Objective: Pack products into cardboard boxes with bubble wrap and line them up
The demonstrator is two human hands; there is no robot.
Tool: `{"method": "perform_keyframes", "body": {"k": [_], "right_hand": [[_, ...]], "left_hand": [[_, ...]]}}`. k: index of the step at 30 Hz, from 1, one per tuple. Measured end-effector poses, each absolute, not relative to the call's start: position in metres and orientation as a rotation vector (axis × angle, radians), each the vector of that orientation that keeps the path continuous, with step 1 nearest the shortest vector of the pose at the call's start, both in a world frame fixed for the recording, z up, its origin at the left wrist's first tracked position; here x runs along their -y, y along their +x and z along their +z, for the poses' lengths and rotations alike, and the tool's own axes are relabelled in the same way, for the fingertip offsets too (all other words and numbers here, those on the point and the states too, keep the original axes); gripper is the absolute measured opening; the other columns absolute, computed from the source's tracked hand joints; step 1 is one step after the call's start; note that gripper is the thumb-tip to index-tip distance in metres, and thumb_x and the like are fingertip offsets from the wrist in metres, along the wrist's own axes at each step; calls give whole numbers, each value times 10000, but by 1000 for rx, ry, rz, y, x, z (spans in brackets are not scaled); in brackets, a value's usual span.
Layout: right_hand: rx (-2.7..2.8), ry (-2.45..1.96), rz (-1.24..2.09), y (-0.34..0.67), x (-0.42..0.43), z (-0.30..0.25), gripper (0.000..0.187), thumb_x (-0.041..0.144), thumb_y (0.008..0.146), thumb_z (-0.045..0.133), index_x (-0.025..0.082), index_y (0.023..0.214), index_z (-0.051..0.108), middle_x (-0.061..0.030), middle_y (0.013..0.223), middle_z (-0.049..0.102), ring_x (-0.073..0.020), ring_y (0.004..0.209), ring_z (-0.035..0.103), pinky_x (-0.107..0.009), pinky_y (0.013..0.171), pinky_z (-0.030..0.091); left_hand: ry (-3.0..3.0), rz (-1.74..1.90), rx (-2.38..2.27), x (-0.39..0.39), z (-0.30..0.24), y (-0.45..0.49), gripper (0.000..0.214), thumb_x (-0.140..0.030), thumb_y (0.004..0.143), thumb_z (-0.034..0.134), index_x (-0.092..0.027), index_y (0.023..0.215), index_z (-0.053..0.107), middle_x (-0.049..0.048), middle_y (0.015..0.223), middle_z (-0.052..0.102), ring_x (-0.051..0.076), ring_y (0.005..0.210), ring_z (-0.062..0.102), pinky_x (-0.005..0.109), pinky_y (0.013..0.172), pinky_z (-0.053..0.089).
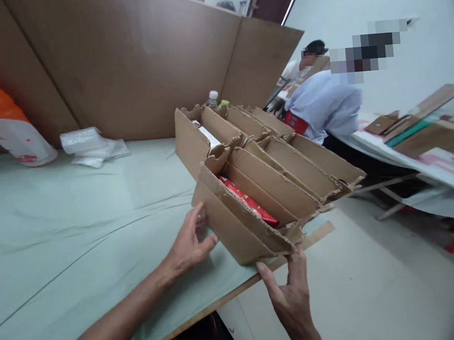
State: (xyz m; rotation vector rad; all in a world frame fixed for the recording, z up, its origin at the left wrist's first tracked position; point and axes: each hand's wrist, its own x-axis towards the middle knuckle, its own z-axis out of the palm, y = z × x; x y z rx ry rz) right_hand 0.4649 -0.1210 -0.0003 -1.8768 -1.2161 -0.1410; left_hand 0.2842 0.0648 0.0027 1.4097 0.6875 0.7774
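A brown cardboard box (231, 224) with tall, rough-cut walls sits near the table's front edge, its open top facing up. Inside its front slot lies a red packet (249, 201) with small printed marks. My left hand (189, 238) is against the box's left end, thumb apart from the curled fingers, whose tips are partly hidden. At the right end, my right hand (289, 291) grips the near corner, thumb low and fingers behind the edge. More cardboard compartments (293, 159) stand in rows directly behind, one holding a white item (207, 135).
Bubble wrap (91, 144) and an orange-and-white bottle (14, 118) lie at left on the green-covered table (96, 211). A cardboard partition (136, 67) stands behind. A clear bottle (212, 99) is beyond the compartments. Two people work at right; one wears a light shirt (324, 104).
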Motion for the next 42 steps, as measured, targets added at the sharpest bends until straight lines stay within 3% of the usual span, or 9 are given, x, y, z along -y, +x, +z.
{"method": "perform_keyframes", "body": {"k": [3, 8, 14, 17, 21, 25, 29, 34, 42], "right_hand": [[1325, -1842, -249, 463, 123, -3, 557, 301, 958, 642, 225, 1488, 491, -171, 1536, 463, -344, 1414, 476, -590, 1126, 440], [1325, -1779, -186, 456, 122, -25, 678, 227, 950, 634, 266, 1579, 385, -186, 1547, 439, -365, 1381, 509, -563, 982, 576], [1417, -1753, -85, 451, 102, -26, 730, 184, 963, 595, 284, 1628, 310, -146, 1682, 289, -386, 1521, 360, -641, 1120, 482], [1446, -1744, -98, 456, 102, -24, 649, 174, 953, 604, 272, 1570, 428, -140, 1672, 325, -371, 1507, 397, -606, 1119, 498], [1501, -1683, -214, 469, 113, 6, 389, 121, 933, 614, 243, 1297, 677, -140, 1413, 629, -304, 1262, 657, -488, 1002, 594], [1513, -1601, -404, 483, 109, 81, 331, 108, 917, 634, 251, 1203, 717, -86, 1147, 761, -252, 1043, 740, -437, 938, 603], [1761, -1674, -375, 496, 62, 154, 220, 196, 954, 604, 250, 1104, 756, -70, 1050, 795, -240, 975, 744, -403, 911, 578], [2305, -2042, 164, 505, -26, 189, 275, 238, 971, 531, 234, 1095, 776, -48, 1024, 812, -218, 888, 743, -293, 743, 515], [2536, -2045, 483, 494, -72, 185, 188, 37, 735, 678, 210, 668, 707, 14, 571, 683, -150, 508, 600, -256, 518, 380]], "left_hand": [[1477, 718, -604, -48, -14, 296, 896, -395, 763, 721, -202, 1554, 347, 201, 1624, 292, 344, 1360, 501, 500, 1080, 481], [1478, 690, -608, -49, -20, 300, 933, -355, 758, 726, -209, 1586, 322, 193, 1649, 248, 359, 1385, 475, 508, 1106, 453], [1481, 613, -584, -79, -12, 321, 1040, -360, 727, 734, -184, 1623, 234, 194, 1671, 235, 386, 1490, 348, 532, 1173, 383], [1499, 607, -563, -78, -14, 321, 1006, -354, 739, 709, -134, 1609, 256, 223, 1647, 296, 390, 1487, 358, 551, 1199, 342], [1562, 562, -520, -57, -15, 297, 820, -284, 741, 703, -172, 1514, 455, 184, 1548, 472, 357, 1432, 441, 542, 1214, 326], [1617, 423, -487, -35, -15, 263, 687, -288, 814, 651, -189, 1480, 513, 166, 1541, 496, 325, 1425, 468, 521, 1216, 336], [1642, 380, -502, -13, -17, 242, 640, -292, 822, 651, -207, 1449, 557, 148, 1592, 458, 333, 1488, 398, 541, 1251, 270], [1644, 351, -537, 3, -10, 230, 595, -239, 790, 639, -228, 1384, 615, 128, 1602, 453, 330, 1493, 400, 543, 1252, 267], [1557, 377, -568, 0, -1, 225, 495, -227, 771, 629, -223, 1262, 688, 122, 1500, 563, 324, 1396, 509, 519, 1186, 384]]}}
